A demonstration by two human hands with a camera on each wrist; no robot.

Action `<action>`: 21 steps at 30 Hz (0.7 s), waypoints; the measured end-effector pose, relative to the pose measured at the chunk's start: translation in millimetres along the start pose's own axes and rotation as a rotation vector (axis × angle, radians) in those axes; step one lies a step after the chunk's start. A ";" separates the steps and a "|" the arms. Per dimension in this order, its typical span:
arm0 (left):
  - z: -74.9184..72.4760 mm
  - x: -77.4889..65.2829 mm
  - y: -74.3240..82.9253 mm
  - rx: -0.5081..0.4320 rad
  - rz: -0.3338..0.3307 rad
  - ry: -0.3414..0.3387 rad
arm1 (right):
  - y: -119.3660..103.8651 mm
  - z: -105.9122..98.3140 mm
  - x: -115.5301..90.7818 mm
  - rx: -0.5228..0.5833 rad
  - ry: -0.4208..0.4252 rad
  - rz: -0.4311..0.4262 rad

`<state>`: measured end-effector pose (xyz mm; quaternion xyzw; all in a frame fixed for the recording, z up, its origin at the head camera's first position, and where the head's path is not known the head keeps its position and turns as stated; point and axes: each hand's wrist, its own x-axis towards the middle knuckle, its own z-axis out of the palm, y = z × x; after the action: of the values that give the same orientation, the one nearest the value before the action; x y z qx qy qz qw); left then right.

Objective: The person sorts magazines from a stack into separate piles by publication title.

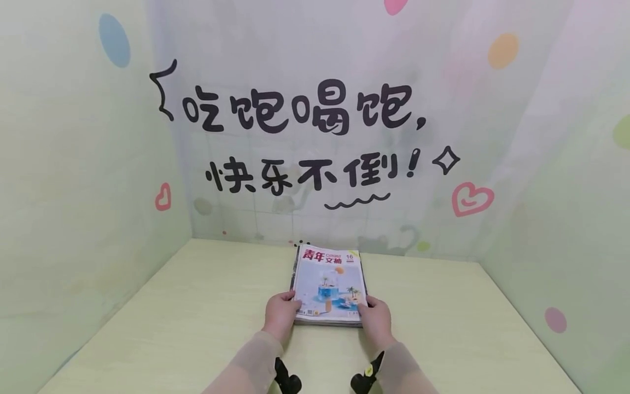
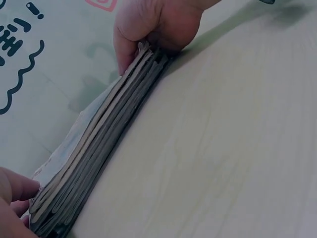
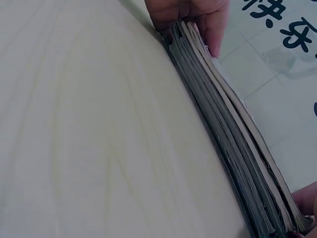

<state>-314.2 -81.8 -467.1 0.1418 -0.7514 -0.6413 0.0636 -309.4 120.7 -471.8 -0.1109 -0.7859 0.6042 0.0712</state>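
Separating left grip [image 1: 281,316] from right grip [image 1: 378,321]: magazines [image 1: 330,284] (stacked).

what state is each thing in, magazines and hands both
top magazine: closed, front cover up
magazine stack: piled, edges uneven, held at both sides
left hand: gripping the stack's left side, thumb on top
right hand: gripping its right side, thumb on top
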 end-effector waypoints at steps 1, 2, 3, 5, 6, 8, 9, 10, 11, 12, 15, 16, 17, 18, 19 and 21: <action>0.2 0.4 0.3 -0.018 -0.017 0.000 | -1.3 0.8 -0.7 0.041 0.002 0.020; 0.2 0.5 0.9 -0.037 -0.032 0.002 | -2.4 1.5 -1.4 0.082 0.003 0.040; 0.3 0.6 1.1 -0.052 -0.043 0.003 | -3.6 2.1 -2.2 0.114 0.004 0.055; 0.3 0.3 1.0 -0.084 -0.060 0.002 | -5.1 3.1 -3.7 0.151 0.013 0.073; 0.0 -0.4 1.0 -0.095 -0.063 -0.002 | -5.6 3.6 -4.3 0.163 0.021 0.081; -0.4 -1.9 0.9 -0.118 -0.065 -0.008 | -6.6 4.4 -5.7 0.188 0.029 0.087; -0.8 -3.1 1.0 -0.126 -0.064 -0.013 | -7.0 4.7 -6.5 0.197 0.031 0.085; -1.2 -4.5 1.0 -0.133 -0.062 -0.019 | -6.9 5.2 -7.0 0.208 0.034 0.086; -1.8 -6.2 1.3 -0.135 -0.059 -0.022 | -6.7 5.5 -7.6 0.217 0.037 0.085; -2.0 -7.5 1.0 -0.136 -0.059 -0.024 | -6.6 5.7 -8.5 0.225 0.039 0.083; -3.3 -12.0 0.2 -0.130 -0.051 -0.029 | -5.9 5.1 -11.9 0.227 0.048 0.076; -3.9 -13.4 -0.3 -0.125 -0.046 -0.031 | -5.2 4.6 -13.0 0.225 0.050 0.075; -4.4 -14.5 -1.1 -0.117 -0.043 -0.030 | -4.6 3.9 -14.5 0.220 0.053 0.075; -5.1 -15.7 -2.0 -0.111 -0.041 -0.031 | -4.2 2.9 -16.1 0.214 0.055 0.073; -6.1 -17.1 -2.7 -0.103 -0.037 -0.035 | -3.5 2.0 -17.4 0.206 0.057 0.070; -8.6 -20.2 -3.6 -0.085 -0.025 -0.040 | -1.7 -0.1 -20.0 0.193 0.058 0.065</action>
<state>-292.1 -84.5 -467.4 0.1354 -0.7229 -0.6760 0.0464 -290.2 115.2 -469.7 -0.1462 -0.7176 0.6756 0.0847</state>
